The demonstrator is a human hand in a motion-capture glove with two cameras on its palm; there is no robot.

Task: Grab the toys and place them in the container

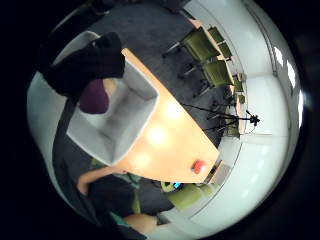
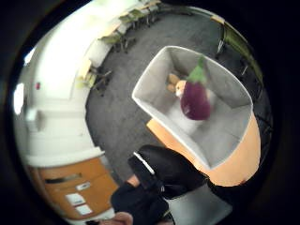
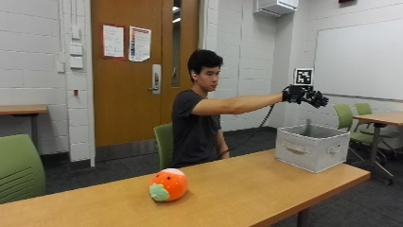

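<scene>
Now, with the gloved right hand (image 3: 304,96) spread above the grey fabric bin (image 3: 313,147), apparently releasing the plush eggplant (image 2: 195,98), withdraw straight upward.

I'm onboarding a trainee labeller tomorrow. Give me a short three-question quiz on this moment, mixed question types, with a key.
1. True or false: the gloved right hand is above the grey fabric container.
2. The orange plush toy lies: A) in the container, B) on the table, C) on the floor.
3. Which toy shows inside the container?

Key: 1 true; 2 B; 3 the eggplant plush, with another plush beside it.
</scene>
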